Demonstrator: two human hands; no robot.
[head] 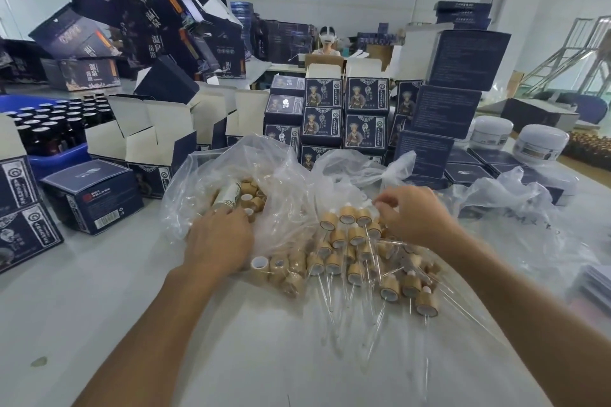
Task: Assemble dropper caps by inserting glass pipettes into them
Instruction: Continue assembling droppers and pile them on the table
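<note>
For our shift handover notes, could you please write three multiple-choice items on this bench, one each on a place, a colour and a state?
1. Where is the blue crate of dark bottles?
A. far left of the table
B. far right of the table
C. under the table

2. What colour are the collars of the dropper caps?
A. black
B. red
C. tan, like bamboo

3. What is the right hand doing?
A. lying flat on the table
B. pinching something small above the assembled droppers
C. holding a box

Answers:
1 A: the blue crate sits at the left edge behind the navy boxes.
2 C: the dropper caps show tan collars with white inserts.
3 B: the right hand has its fingers curled together over the pile; what they hold is too small to tell. The left hand reaches into the plastic bag.
</note>
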